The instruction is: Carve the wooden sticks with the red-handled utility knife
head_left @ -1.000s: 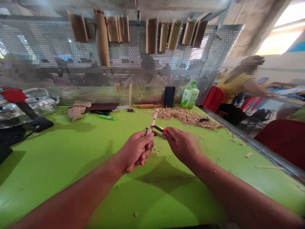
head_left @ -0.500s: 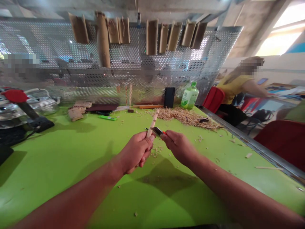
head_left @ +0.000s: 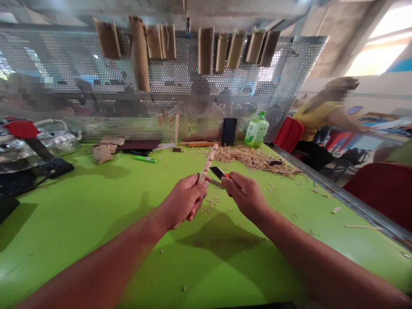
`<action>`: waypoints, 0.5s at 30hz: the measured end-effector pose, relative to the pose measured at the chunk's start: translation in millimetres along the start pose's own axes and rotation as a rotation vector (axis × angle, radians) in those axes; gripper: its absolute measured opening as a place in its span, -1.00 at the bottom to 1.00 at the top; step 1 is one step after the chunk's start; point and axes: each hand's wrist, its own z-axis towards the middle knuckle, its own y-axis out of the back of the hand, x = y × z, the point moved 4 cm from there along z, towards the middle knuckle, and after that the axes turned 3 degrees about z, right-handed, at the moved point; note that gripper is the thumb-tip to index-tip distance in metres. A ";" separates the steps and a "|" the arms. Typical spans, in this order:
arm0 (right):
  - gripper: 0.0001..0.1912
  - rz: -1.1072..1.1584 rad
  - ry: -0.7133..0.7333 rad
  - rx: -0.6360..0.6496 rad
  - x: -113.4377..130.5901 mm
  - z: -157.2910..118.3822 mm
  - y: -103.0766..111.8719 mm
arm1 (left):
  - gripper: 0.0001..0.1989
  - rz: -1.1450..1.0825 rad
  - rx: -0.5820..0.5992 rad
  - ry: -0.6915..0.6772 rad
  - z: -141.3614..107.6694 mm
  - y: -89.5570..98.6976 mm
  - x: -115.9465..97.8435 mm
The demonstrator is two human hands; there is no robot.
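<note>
Notched wooden stick point(head_left: 209, 161): upright-tilted above bench point(head_left: 77, 206), gripped low by left hand point(head_left: 183, 199). Likely light, stiff, dry-gripping, weaker at the notches; best held at the lower end. Right hand point(head_left: 246, 193) closed round knife point(head_left: 218, 172). Versus previous frame: blade, then against the stick, now just beside it.

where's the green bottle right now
In the head view, the green bottle stands right of centre at the table's far edge, just right of the black phone, behind the wood shavings.
</note>
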 end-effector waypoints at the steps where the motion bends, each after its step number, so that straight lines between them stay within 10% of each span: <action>1: -0.57 -0.080 0.031 -0.028 2.1 -1.2 1.3 | -0.75 -0.014 -0.004 0.003 0.0 0.3 0.4; 15: -0.56 -0.421 0.146 -0.119 7.3 -2.5 5.4 | -0.79 -0.133 0.034 0.039 -3.4 -1.8 -2.6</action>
